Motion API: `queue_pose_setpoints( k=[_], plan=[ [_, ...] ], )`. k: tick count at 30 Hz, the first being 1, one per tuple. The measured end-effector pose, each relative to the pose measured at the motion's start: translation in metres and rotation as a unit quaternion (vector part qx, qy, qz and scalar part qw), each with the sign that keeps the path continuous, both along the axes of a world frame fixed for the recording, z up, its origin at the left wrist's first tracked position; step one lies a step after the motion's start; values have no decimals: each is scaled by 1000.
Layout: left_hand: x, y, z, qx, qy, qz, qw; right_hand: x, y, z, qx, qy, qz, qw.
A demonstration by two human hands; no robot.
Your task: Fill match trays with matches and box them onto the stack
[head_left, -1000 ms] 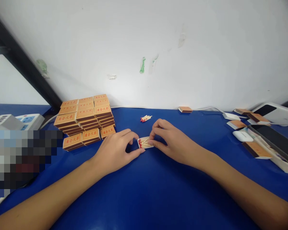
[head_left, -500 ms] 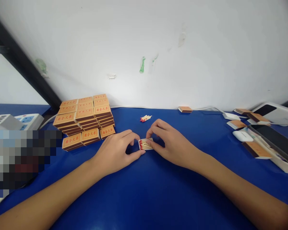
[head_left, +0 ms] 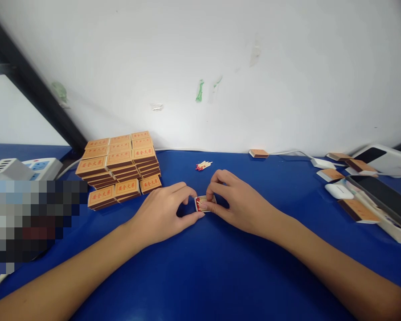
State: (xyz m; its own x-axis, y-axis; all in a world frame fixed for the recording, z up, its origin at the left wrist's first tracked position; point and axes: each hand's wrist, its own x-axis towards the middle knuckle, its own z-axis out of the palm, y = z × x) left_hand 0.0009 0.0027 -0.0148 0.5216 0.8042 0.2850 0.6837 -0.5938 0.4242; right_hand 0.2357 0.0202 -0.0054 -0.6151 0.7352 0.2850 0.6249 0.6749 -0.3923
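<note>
our l. hand (head_left: pixel 167 208) has its grip clamped on the left end of the tray (head_left: pixel 196 205), on the counter (head_left: pixel 200 267) well fwd of its back edge; can't tell if grip of r. hand (head_left: pixel 208 203) pinches matches (head_left: pixel 198 203). we'd best brace w/ left, press softly, heads aligned.

Looking out from the person's head, high over the near side of the blue table (head_left: pixel 194 276), tipped forward and down! Facing the white wall (head_left: pixel 147 53) nearly square on, straight ahead. Peering along both forearms (head_left: pixel 324 254) from behind, at close range, with left hand (head_left: pixel 167 208) and right hand (head_left: pixel 237 203) just below mid-view. Spanning wide here, all the way from the power strip (head_left: pixel 48 168) at far left to the phone (head_left: pixel 382 196) at far right.
</note>
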Motion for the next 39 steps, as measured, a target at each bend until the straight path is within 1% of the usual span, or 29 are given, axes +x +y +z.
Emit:
queue_pose_setpoints(
  k=[3, 7, 10, 12, 17, 19, 22, 25, 28, 31, 35, 39],
  plan=[
    [-1, 0, 0, 1, 5, 1, 1000, 2, 2, 1, 10, -6, 2, 1000],
    [-1, 1, 0, 2, 6, 2, 1000, 4, 4, 1, 66, -22, 23, 997],
    [-1, 1, 1, 2, 6, 1, 1000, 6, 5, 0, 88, -38, 39, 995],
    [-1, 1, 1, 1, 7, 3, 1000, 7, 5, 1, 104, -51, 42, 992],
    [-1, 1, -1, -4, 8, 4, 1000, 6, 4, 3, 178, -86, 50, 979],
    [-2, 1, -1, -3, 8, 5, 1000, 6, 4, 3, 188, -83, 49, 977],
    [-2, 1, -2, 2, 8, 2, 1000, 7, 14, 0, 170, -54, 10, 984],
    [-2, 0, -2, 5, 6, -2, 1000, 10, 35, -8, 138, -35, -32, 989],
    [-3, 1, -2, 5, 7, -2, 1000, 9, 60, -18, 90, -50, -42, 994],
    [-3, 2, -2, 3, 10, 0, 1000, 4, 77, -25, 50, -58, -29, 997],
    [-3, 2, -3, 5, 11, -1, 1000, -1, 80, -25, 55, -37, -19, 998],
    [-3, 2, -2, 4, 5, -1, 1000, 9, 67, -21, 67, -17, -27, 997]
  ],
)
